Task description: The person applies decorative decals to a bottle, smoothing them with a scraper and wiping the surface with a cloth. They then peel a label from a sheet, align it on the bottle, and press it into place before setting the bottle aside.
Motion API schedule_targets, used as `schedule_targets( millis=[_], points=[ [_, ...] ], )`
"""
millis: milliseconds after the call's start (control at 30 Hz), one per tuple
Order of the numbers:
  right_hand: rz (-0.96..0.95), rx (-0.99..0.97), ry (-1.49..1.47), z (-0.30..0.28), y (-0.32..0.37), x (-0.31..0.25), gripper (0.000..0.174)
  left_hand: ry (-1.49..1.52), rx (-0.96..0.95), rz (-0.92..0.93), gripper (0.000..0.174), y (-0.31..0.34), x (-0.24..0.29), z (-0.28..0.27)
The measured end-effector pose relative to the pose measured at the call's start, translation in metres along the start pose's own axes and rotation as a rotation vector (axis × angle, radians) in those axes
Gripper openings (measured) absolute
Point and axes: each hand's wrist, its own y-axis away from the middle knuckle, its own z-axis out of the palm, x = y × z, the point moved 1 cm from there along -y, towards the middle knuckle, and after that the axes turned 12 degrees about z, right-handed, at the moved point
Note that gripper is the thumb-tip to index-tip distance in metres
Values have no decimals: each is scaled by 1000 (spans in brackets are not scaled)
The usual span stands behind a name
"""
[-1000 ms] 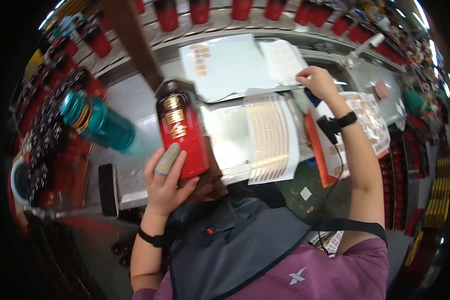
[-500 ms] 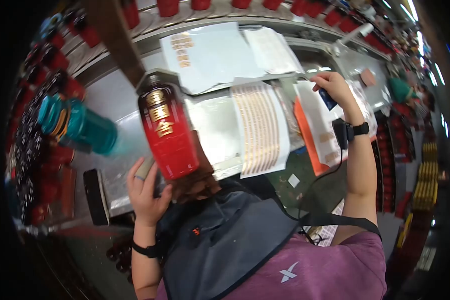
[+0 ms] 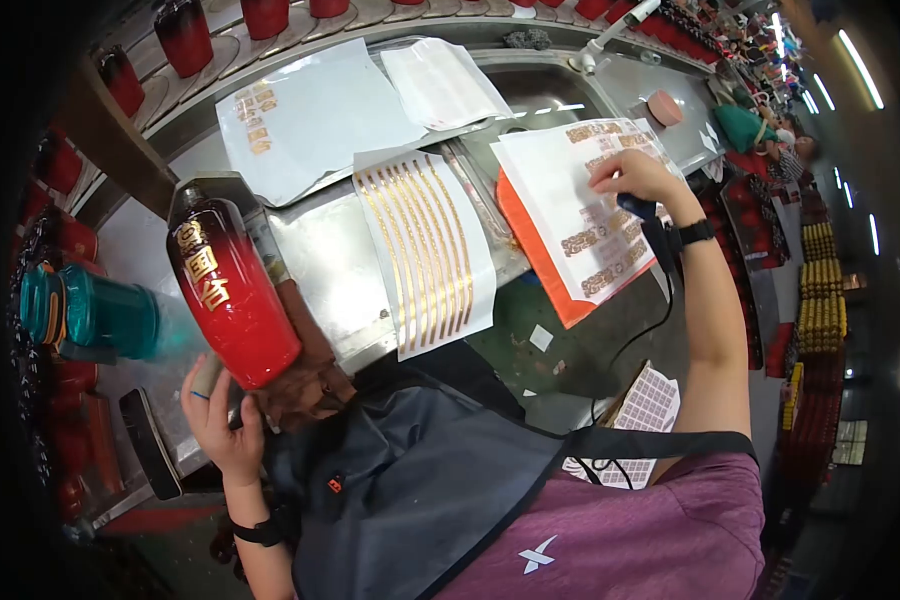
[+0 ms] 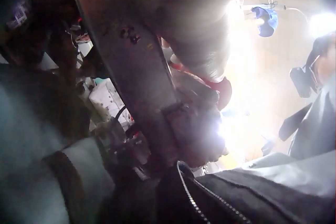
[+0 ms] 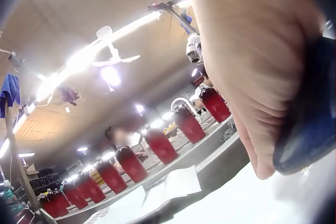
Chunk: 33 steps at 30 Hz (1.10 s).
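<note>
A red and black bottle (image 3: 235, 295) with gold characters lies slanted in the head view, its lower end on a brown cloth (image 3: 310, 375). My left hand (image 3: 228, 430) is beside that lower end, fingers extended and thumb apart, with a tan finger cot (image 3: 206, 376) on one finger. My right hand (image 3: 642, 182) is over a sheet of gold-brown decals (image 3: 595, 250), thumb and fingertips close together. A dark blue, smooth-edged piece (image 5: 310, 113) is tucked in that hand; its full shape is hidden. The left wrist view shows the cloth (image 4: 194, 129) dimly beneath the hand.
An orange folder (image 3: 540, 265) lies under the decals. A sheet of gold strips (image 3: 425, 255) and a white board (image 3: 305, 120) are on the metal bench. A teal jug (image 3: 95, 312) and a phone (image 3: 150, 440) are at left. Red bottles (image 3: 185, 40) line the back; a sink (image 3: 545, 90) is behind.
The head view has swung right. My left hand has slid off the bottle's front to beside its lower end. My right hand has moved from the back papers to over the decal sheet.
</note>
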Motion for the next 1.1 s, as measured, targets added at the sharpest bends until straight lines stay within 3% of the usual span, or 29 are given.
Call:
schedule_targets(
  millis=[133, 233, 400, 800, 900, 1100],
  points=[
    [-40, -105, 77, 31, 42, -38, 24, -31, -22, -11, 33, 1, -1, 2],
    [-204, 18, 168, 58, 54, -43, 29, -30, -32, 2, 32, 0, 0, 2],
    [-230, 117, 193, 70, 50, -40, 31, -28, -22, 1, 31, -1, 0, 3],
    [-128, 14, -76, 58, -8, -61, 36, -39, 3, -7, 29, -4, 3, 3],
    [-131, 66, -64, 52, -32, -61, 53, -47, 3, -5, 29, -4, 4, 3],
    [-75, 109, -32, 39, -70, -53, 66, -58, 3, -21, 29, -3, 3, 5]
  ],
)
